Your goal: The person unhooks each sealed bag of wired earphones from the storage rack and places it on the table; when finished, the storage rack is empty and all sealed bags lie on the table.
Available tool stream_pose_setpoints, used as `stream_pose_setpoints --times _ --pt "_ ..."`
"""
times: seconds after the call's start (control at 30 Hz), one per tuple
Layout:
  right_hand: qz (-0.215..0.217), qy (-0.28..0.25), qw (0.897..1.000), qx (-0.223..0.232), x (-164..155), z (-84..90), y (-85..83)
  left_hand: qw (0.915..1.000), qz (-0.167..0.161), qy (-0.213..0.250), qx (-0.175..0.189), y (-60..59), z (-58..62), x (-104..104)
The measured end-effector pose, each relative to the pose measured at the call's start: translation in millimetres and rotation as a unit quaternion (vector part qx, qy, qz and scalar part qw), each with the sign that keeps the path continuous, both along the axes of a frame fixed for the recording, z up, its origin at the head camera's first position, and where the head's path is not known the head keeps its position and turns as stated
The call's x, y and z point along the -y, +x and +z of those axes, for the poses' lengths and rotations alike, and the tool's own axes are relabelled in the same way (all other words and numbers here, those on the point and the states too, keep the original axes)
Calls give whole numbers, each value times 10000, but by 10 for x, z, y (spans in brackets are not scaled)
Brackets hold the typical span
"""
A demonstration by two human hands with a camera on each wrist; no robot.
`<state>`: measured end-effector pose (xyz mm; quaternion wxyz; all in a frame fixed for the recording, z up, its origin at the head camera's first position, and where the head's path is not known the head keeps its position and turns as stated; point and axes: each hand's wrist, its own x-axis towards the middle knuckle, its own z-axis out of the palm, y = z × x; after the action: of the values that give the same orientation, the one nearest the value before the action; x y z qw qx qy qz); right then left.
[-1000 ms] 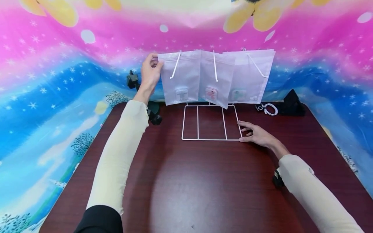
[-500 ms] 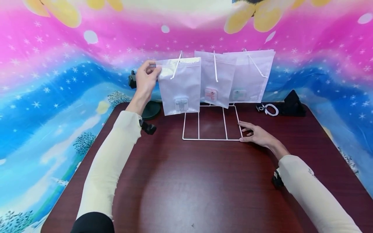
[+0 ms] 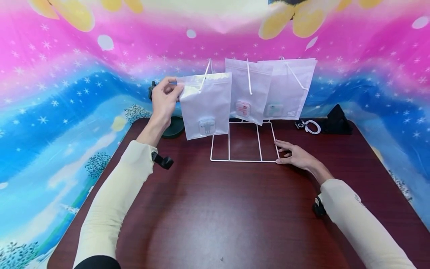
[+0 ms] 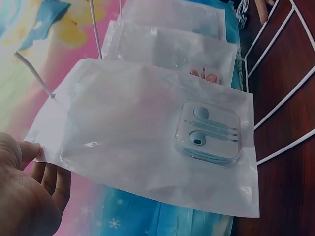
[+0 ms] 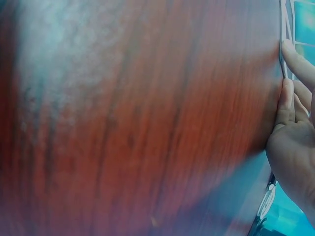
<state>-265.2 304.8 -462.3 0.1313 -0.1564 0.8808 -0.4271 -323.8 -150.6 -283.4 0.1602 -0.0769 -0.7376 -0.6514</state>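
My left hand pinches the upper left corner of a white zip bag. In the left wrist view, a clear case of white earphones shows through that bag. A white hook of the wire display rack passes through the bag near its top, close to the hook's tip. Further back hang a bag with red earphones and a bag with a green item. My right hand rests at the front right corner of the rack's base, with straight fingers touching the wire.
A coiled white cable and a black stand lie at the table's back right. Behind my left hand is a dark round base. A patterned cloth encloses the brown table.
My left hand has moved toward me and down, drawing the left bag forward along its hook, away from the middle bag. The right hand stays at the rack's corner.
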Motion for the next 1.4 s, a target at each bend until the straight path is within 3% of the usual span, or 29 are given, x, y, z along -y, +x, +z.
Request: stream_pose_setpoints --times 0.2,0.37,0.9,1.2,1.4 --pt "-22 6 10000 56 9 14 1 9993 5 -5 -371 185 -11 36" --pt "-23 95 9999 49 5 22 0 9991 34 46 -422 338 12 53" --pt "-87 108 9999 78 15 9 -3 9941 -260 689 -801 623 64 133" --pt "-135 204 9997 59 21 25 1 9929 -333 816 -799 823 104 124" --pt "-136 87 9998 126 11 29 2 9921 -443 917 -728 947 7 114"
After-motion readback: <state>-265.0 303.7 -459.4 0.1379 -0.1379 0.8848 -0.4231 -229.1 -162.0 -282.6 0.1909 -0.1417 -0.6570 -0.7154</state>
